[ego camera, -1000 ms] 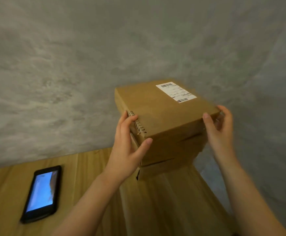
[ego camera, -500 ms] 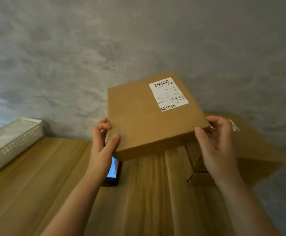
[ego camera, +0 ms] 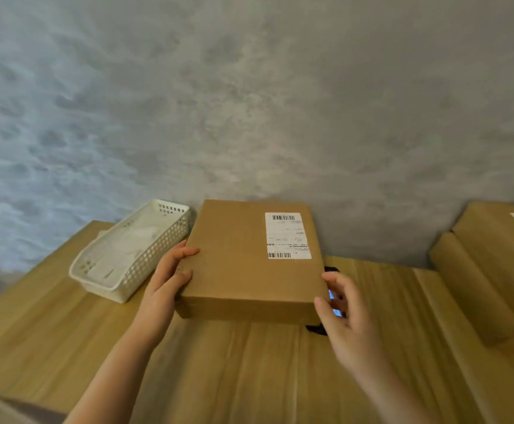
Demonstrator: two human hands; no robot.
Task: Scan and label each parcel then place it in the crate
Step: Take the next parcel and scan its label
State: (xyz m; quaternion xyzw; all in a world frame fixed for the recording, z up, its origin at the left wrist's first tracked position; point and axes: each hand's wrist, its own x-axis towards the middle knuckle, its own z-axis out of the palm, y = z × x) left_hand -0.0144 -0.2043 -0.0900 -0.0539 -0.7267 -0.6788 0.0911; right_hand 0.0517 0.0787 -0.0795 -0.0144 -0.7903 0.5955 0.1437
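Cardboard parcel [ego camera: 243, 264] sits flat in front of me at mid worktop [ego camera: 249, 377], toward the back edge by the grey wall [ego camera: 280, 102]. Long axis runs away from me, front to back. Shipping label [ego camera: 288, 235] faces up on its far right part, barcodes top and bottom.

My left hand [ego camera: 164, 289] holds the parcel's left edge: thumb and one fingertip lie on the top face near the edge, the other fingers [ego camera: 185, 252] are hidden round the side, so it looks like a curled grip. Forearm comes in from lower left.

My right hand [ego camera: 346, 319] is at the near right corner. Fingers are spread and loosely bent, thumb tip just beside the corner; I cannot tell if it touches the cardboard. It grips nothing that I can see.

A black phone [ego camera: 332, 304] with a lit screen lies on the worktop just right of the parcel, mostly hidden behind my right hand and the parcel's right side. If the phone is the scanner, the right hand is the nearer one by far, practically over it.

White perforated crate [ego camera: 133, 258] stands left of the parcel near the back left corner of the worktop, just beside the parcel's far left corner, closer to my left hand. More stacked cardboard parcels [ego camera: 494, 264] sit at the right edge, one label showing.

Judgement: the scan step is next, and the label is already exposed and facing up.
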